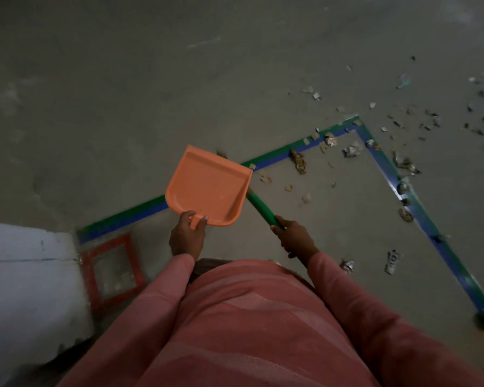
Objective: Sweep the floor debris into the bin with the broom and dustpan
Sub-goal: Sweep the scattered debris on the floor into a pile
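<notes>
On the floor [151, 79] forward-right, debris [299, 163] is scattered, nearest the right hand [294, 238] gripping the broom [260, 208]; the dustpan [207, 188] is clasped by the left hand [186, 238].

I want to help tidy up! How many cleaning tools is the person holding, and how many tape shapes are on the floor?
Orange dustpan: 1, gripped by the left hand
Green-handled broom: 1, gripped by the right hand
Blue-green tape outline: 1
Red tape square: 1
Total: 4
</notes>
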Demonstrator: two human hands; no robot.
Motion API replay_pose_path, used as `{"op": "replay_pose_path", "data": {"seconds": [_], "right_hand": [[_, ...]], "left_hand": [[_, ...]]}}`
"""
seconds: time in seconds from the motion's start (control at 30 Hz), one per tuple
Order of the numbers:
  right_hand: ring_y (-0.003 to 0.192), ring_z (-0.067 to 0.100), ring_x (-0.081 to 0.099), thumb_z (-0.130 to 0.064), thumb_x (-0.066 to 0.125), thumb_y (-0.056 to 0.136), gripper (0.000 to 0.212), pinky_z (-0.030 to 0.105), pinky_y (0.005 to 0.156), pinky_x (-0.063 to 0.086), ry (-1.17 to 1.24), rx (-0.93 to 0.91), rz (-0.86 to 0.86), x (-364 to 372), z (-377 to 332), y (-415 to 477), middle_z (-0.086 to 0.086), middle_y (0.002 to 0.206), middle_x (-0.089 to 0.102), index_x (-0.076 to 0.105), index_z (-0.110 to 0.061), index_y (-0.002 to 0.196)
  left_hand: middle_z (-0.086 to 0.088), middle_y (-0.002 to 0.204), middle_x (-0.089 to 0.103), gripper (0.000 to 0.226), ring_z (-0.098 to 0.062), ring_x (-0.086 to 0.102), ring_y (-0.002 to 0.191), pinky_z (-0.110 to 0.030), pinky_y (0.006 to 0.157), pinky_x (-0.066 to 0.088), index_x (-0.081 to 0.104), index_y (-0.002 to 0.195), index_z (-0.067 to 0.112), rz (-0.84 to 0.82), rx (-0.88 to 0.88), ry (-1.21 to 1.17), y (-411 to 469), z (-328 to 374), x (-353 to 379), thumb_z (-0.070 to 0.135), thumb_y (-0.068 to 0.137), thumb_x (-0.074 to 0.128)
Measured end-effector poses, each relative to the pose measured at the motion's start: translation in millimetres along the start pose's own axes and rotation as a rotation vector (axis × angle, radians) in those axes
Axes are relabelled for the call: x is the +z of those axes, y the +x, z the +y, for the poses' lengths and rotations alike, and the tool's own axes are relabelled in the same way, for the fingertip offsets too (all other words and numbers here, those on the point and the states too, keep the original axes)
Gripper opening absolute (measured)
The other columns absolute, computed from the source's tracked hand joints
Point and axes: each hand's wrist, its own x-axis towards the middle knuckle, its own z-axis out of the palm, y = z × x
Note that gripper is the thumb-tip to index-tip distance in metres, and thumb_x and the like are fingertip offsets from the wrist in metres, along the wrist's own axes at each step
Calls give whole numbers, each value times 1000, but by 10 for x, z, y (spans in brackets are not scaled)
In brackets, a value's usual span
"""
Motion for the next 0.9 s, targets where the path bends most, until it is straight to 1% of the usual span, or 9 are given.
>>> {"op": "replay_pose_path", "data": {"seconds": [0.13, 0.23, 0.33, 0.37, 0.47, 0.6, 0.67, 0.8, 0.9], "right_hand": [[80, 25, 72, -54, 55, 94, 54, 46, 65, 63, 6, 18, 75, 158, 19, -30, 0, 92, 65, 47, -43, 147], [85, 26, 71, -55, 54, 95, 54, 41, 63, 62, 33, 52, 121, 298, 59, -72, 3, 100, 70, 45, -44, 147], [97, 26, 70, -57, 54, 95, 56, 40, 85, 58, 43, 96, 166, 371, 118, -145, 7, 116, 71, 43, -45, 149], [98, 26, 70, -57, 55, 95, 56, 39, 87, 57, 57, 108, 176, 378, 143, -163, 7, 116, 72, 44, -45, 149], [87, 28, 73, -56, 57, 93, 57, 45, 73, 62, 96, 163, 173, 311, 196, -172, 9, 108, 73, 44, -46, 148], [69, 19, 69, -53, 54, 97, 54, 30, 43, 56, 85, 189, 157, 59, 211, -81, 7, 105, 70, 40, -46, 149], [68, 16, 66, -53, 52, 98, 53, 30, 47, 57, 55, 183, 176, -74, 203, 25, 5, 108, 70, 40, -45, 150], [89, 21, 69, -56, 49, 98, 54, 40, 75, 61, 1, 174, 213, -254, 154, 324, 3, 118, 70, 38, -48, 150], [91, 18, 67, -54, 47, 101, 53, 36, 74, 59, -68, 156, 199, -313, 124, 640, 2, 115, 70, 35, -46, 152]], "left_hand": [[-11, 103, 74, 35, -37, 67, 98, -41, 78, 52, 66, 113, 25, -20, 77, -13, 216, 37, -56, 47, 86, 74], [-12, 102, 74, 34, -37, 67, 98, -41, 79, 52, 66, 111, 25, -26, 74, -32, 333, 70, -28, 46, 86, 75], [-13, 103, 74, 33, -38, 67, 98, -41, 80, 52, 65, 111, 24, -83, 66, -21, 372, 117, 56, 45, 86, 74], [-12, 104, 74, 33, -38, 67, 98, -41, 80, 52, 65, 110, 25, -104, 63, -18, 364, 137, 87, 46, 86, 74], [-12, 105, 73, 34, -37, 66, 99, -41, 81, 52, 65, 111, 25, -161, 47, -16, 336, 214, 248, 47, 87, 73], [-12, 107, 73, 36, -36, 67, 101, -39, 83, 51, 66, 112, 23, -232, 26, 6, 399, 379, 506, 46, 86, 74], [-12, 106, 73, 35, -36, 67, 101, -40, 84, 51, 66, 111, 24, -245, 23, 17, 505, 509, 606, 47, 86, 74], [-14, 107, 72, 34, -36, 65, 102, -41, 84, 50, 65, 112, 22, -217, 22, 23, 818, 867, 786, 42, 87, 75], [-13, 106, 72, 34, -36, 65, 100, -41, 83, 50, 64, 111, 23, -167, -11, 7, 1125, 1039, 954, 44, 87, 74]]}}
